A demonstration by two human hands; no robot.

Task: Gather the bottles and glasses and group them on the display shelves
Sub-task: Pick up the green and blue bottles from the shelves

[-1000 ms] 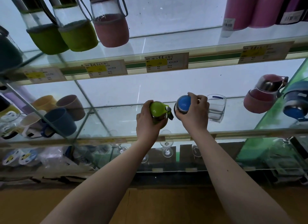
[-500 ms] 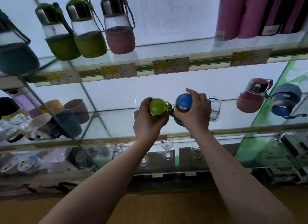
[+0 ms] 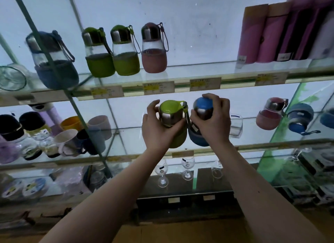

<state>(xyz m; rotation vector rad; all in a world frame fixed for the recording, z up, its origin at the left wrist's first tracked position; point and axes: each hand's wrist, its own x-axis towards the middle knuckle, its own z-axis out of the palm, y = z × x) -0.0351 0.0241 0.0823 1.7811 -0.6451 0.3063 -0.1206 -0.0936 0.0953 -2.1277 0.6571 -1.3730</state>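
My left hand [image 3: 156,128] grips a green-capped bottle [image 3: 170,112] with a green sleeve. My right hand [image 3: 212,123] grips a blue-capped bottle [image 3: 203,107] with a blue sleeve. Both bottles are held side by side, touching, above the middle glass shelf [image 3: 253,145]. A clear glass [image 3: 235,125] stands on that shelf just right of my right hand. The upper shelf [image 3: 207,76] carries a blue-sleeved bottle [image 3: 54,62], two green-sleeved bottles [image 3: 112,52] and a pink-sleeved bottle [image 3: 153,49].
A pink bottle [image 3: 269,114] and a blue bottle [image 3: 298,118] lie tilted at the middle shelf's right. Mugs [image 3: 86,132] crowd its left section behind a glass divider. Tall pink flasks [image 3: 262,34] stand upper right. Wine glasses [image 3: 162,172] stand on the lowest shelf.
Both hands have lifted the two bottles a little higher off the middle shelf, still side by side. The camera has tilted upward, showing more of the upper shelf.
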